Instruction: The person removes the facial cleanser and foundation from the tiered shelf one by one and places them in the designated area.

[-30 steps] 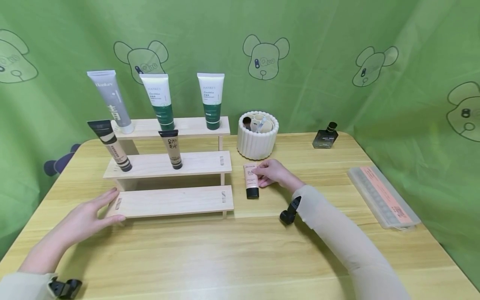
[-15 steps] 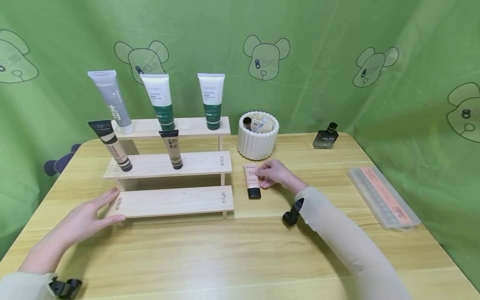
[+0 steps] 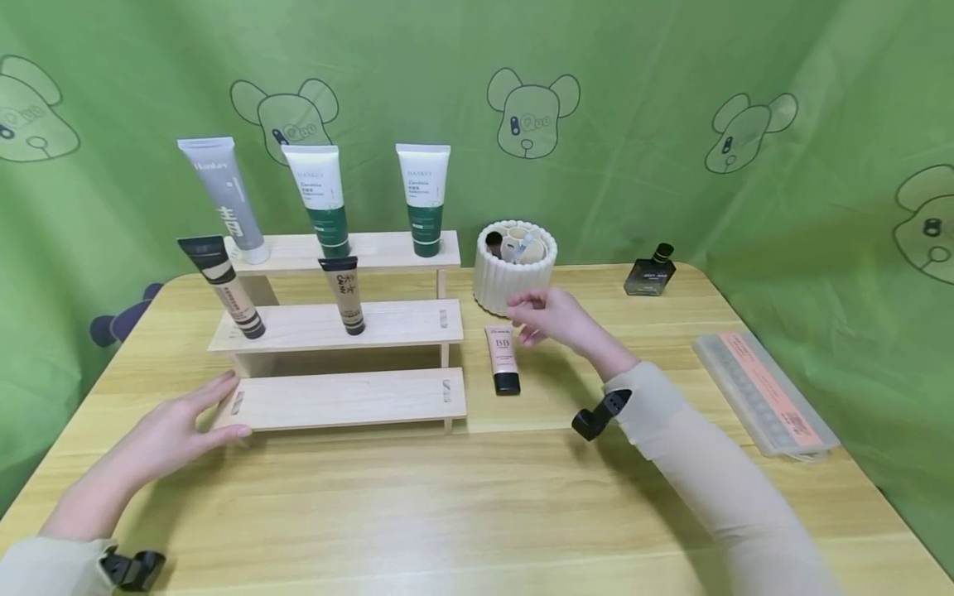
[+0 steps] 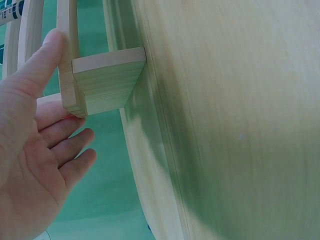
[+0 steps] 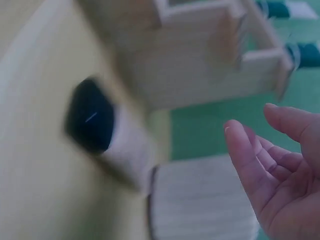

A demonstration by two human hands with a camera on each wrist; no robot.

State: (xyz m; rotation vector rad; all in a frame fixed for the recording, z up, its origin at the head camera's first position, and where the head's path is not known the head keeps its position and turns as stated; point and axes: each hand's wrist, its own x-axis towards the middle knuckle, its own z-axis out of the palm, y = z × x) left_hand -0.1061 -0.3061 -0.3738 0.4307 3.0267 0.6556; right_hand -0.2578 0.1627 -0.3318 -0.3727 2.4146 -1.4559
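My left hand [image 3: 167,430] holds the left end of the lowest step of a three-tier wooden display rack [image 3: 343,401], thumb along the front edge and fingers around the end. In the left wrist view the same grip shows on the board end [image 4: 75,95]. My right hand [image 3: 555,323] is raised beside a pink BB cream tube [image 3: 503,352] with a black cap, which lies on the table right of the rack. In the right wrist view, the blurred tube [image 5: 130,150] is apart from the fingertips, which hold nothing.
Two white-green tubes [image 3: 425,199] and a grey tube [image 3: 227,199] stand on the top tier. Two beige-black tubes [image 3: 341,298] occupy the middle one. Behind the right hand is a ribbed brush holder [image 3: 507,285]. A dark perfume bottle [image 3: 648,275] and a flat plastic case [image 3: 763,393] lie rightward.
The right hand has let go of the BB cream tube and lifted up and back from it. Before that the tube shifted slightly right. The left hand stays put.
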